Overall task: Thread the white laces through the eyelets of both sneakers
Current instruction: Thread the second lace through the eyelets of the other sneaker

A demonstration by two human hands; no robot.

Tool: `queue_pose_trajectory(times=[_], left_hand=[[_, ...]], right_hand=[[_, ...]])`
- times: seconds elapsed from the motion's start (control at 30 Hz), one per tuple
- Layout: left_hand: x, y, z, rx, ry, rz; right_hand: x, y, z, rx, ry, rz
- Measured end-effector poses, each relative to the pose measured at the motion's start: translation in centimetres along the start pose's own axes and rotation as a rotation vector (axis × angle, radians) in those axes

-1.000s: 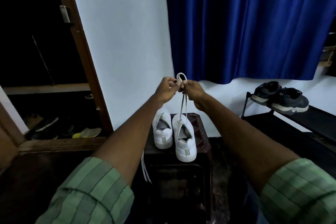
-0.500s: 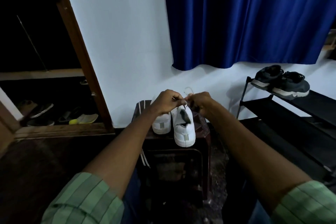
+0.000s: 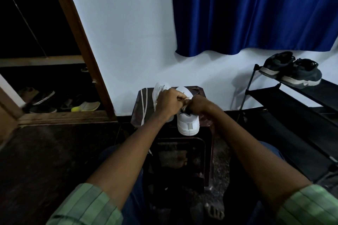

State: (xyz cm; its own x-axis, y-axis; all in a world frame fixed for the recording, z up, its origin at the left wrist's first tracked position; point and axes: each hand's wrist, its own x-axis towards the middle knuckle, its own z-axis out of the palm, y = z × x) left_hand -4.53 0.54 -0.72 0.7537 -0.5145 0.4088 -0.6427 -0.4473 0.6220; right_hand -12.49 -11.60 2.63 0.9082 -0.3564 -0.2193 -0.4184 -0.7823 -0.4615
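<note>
lace pinched over right-hand sneaker, centre frame

both sneakers (image 3: 187,122) are stood heels-toward-camera on a dark stool (image 3: 205,122) at centre frame, likely so the eyelets are reachable. left hand (image 3: 169,103) and right hand (image 3: 198,105) are clenched on a white lace (image 3: 186,99) over the right-hand shoe, probably to feed an eyelet. a second lace (image 3: 143,107) is draped off the stool's left edge, unthreaded.
</note>
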Motion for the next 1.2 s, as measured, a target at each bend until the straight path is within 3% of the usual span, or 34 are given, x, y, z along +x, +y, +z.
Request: queue_pose_trajectory(times=[0.07, 0.13, 0.37, 0.5, 0.6, 0.73, 0.9, 1.03, 1.2], left_hand=[[-0.6, -0.3, 0.3, -0.009, 0.007, -0.001], [-1.0, -0.3, 0.2, 0.014, -0.003, 0.002], [-1.0, 1.0, 0.4, 0.330, -0.095, 0.038], [-0.3, 0.9, -0.8, 0.247, -0.221, 0.024], [0.0, 1.0, -1.6, 0.210, -0.173, 0.013], [-1.0, 0.6, -1.0, 0.184, -0.064, -0.028], [-1.8, -0.2, 0.3, 0.096, 0.015, -0.076], [-1.7, 0.3, 0.7, 0.129, 0.038, -0.127], [-1.5, 0.3, 0.9, 0.175, 0.023, -0.174]], right_hand=[[0.1, 0.2, -1.2, 0.051, -0.079, -0.007], [0.0, 0.6, -2.1, 0.152, -0.047, 0.000], [0.6, 1.9, 0.0, 0.196, 0.372, -0.078], [0.4, 2.4, 2.1, 0.305, 0.500, -0.070], [0.4, 2.6, 2.5, 0.232, 0.468, -0.127], [0.4, 3.1, 1.6, 0.085, 0.275, -0.288], [0.8, 4.0, 1.2, 0.175, 0.548, -0.225], [1.8, 4.0, 2.1, 0.141, 0.485, -0.227], [1.8, 4.2, 3.0, 0.189, 0.554, -0.271]])
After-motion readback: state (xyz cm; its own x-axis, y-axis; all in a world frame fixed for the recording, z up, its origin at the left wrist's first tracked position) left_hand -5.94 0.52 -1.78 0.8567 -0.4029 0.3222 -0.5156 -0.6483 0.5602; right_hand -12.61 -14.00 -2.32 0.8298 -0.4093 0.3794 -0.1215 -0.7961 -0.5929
